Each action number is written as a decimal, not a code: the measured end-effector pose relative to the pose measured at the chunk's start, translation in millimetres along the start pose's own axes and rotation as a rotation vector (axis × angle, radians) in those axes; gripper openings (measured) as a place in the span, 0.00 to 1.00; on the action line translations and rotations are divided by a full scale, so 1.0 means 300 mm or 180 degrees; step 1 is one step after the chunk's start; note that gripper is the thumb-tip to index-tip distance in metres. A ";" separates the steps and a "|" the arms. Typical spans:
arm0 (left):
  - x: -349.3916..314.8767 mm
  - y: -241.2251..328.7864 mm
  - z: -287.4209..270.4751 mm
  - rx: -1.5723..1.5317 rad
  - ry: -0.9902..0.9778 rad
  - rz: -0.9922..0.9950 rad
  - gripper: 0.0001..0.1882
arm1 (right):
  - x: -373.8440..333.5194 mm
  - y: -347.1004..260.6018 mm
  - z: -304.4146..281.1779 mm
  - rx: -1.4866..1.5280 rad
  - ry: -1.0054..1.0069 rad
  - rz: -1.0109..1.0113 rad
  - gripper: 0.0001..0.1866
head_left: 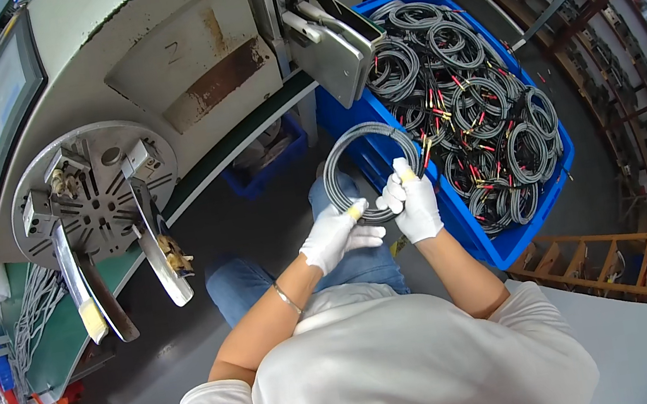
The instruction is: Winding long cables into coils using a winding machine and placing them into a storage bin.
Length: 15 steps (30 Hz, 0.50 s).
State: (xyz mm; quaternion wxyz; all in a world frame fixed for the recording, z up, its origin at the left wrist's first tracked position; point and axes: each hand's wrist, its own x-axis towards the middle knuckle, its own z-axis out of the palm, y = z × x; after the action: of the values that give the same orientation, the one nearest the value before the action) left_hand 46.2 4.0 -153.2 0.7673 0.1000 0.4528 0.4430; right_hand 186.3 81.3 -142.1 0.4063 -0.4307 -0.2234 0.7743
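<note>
- A ring of grey cable (333,169), several turns thick, is held up in front of the seated person's knees, overlapping the left edge of a large blue crate.
- The left hand (337,237), in a white glove, grips the ring's lower left; thumb and forefinger are closed around the strands, and the lower fingers reach out rather straight beneath it.
- The right hand (414,203), also gloved in white, has its fingers curled in on the ring's lower right, with one yellow-wrapped digit pointing upward.
- The blue crate (471,234) stands on the right, filled from its far edge to its near corner with similar grey coils (485,107), their ends showing red and yellow tips.
- To the left, a pale, rust-marked machine (177,65) carries a round slotted plate (95,194) with curved metal blades (161,264) hanging from it.
- Loose grey cables (28,325) lie along the left edge of the green counter (53,359).
- A divided wooden rack (638,237) sits beyond the crate's near corner.
</note>
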 end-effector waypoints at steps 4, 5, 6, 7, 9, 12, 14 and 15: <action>-0.072 -0.037 -0.128 0.0031 0.0127 0.0105 0.26 | 0.129 -0.089 -0.046 0.0202 0.0563 -0.0439 0.21; -0.110 -0.039 -0.189 0.0040 0.0092 0.0170 0.27 | 0.179 -0.133 -0.054 0.0109 0.0548 -0.0774 0.22; -0.144 -0.049 -0.247 0.0138 0.0255 0.0139 0.27 | 0.238 -0.188 -0.058 0.0045 0.0709 -0.1059 0.22; -0.175 -0.064 -0.306 0.0189 0.0385 0.0161 0.27 | 0.300 -0.246 -0.062 0.0051 0.0543 -0.1326 0.22; -0.231 -0.110 -0.416 0.0055 0.0737 0.0148 0.27 | 0.441 -0.375 -0.072 0.0185 0.0149 -0.1664 0.20; -0.298 -0.200 -0.539 -0.0366 0.1224 0.0160 0.24 | 0.693 -0.564 -0.080 0.0803 -0.0700 -0.1451 0.10; -0.335 -0.252 -0.601 -0.0573 0.1575 0.0363 0.23 | 0.776 -0.584 -0.157 0.0004 -0.0402 -0.1221 0.16; -0.375 -0.270 -0.641 -0.0747 0.1889 0.0510 0.22 | 0.829 -0.565 -0.166 -0.0701 -0.0125 -0.1101 0.27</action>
State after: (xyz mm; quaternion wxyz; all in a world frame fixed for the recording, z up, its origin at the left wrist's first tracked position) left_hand -78.8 -177.9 -239.7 0.5709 -0.0873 0.5932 0.5609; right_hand 228.3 382.0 -171.1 0.4793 -0.4126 -0.3852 0.6721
